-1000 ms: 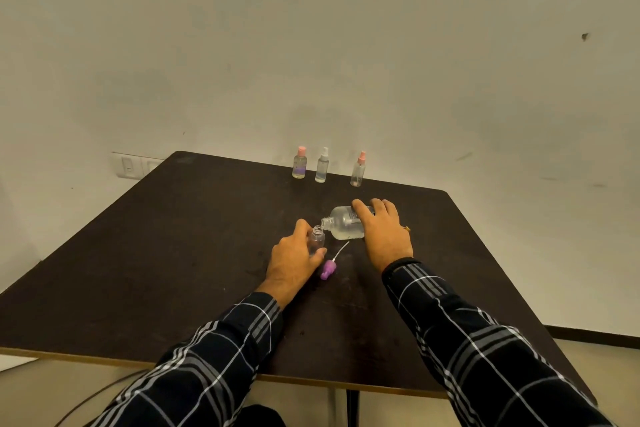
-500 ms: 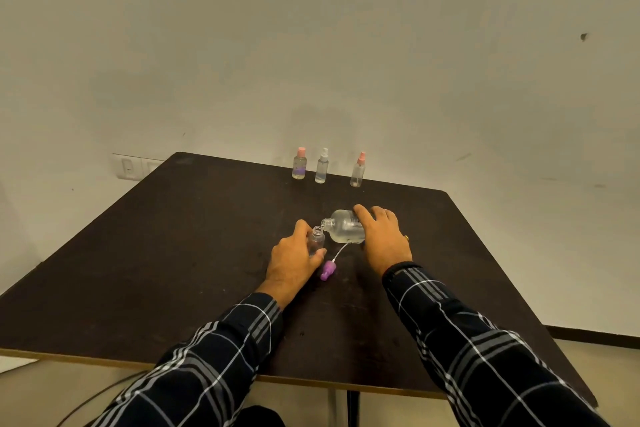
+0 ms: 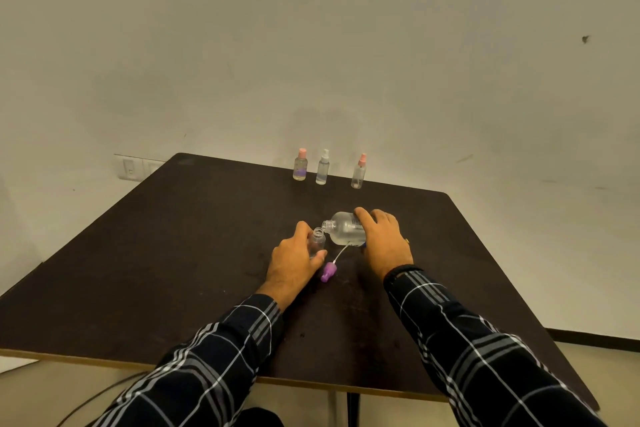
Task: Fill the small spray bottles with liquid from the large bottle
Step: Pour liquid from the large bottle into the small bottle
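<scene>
Three capped clear spray bottles line the dark counter's far edge. Left hand grips a small open bottle, right hand the tilted large bottle.

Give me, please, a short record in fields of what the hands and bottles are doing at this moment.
left hand: grips the small open bottle, upright
right hand: holds the large bottle tilted, mouth at the small bottle's opening
spray cap: purple, tube attached, lying on the table between the hands
far edge: three capped spray bottles standing in a row
</scene>
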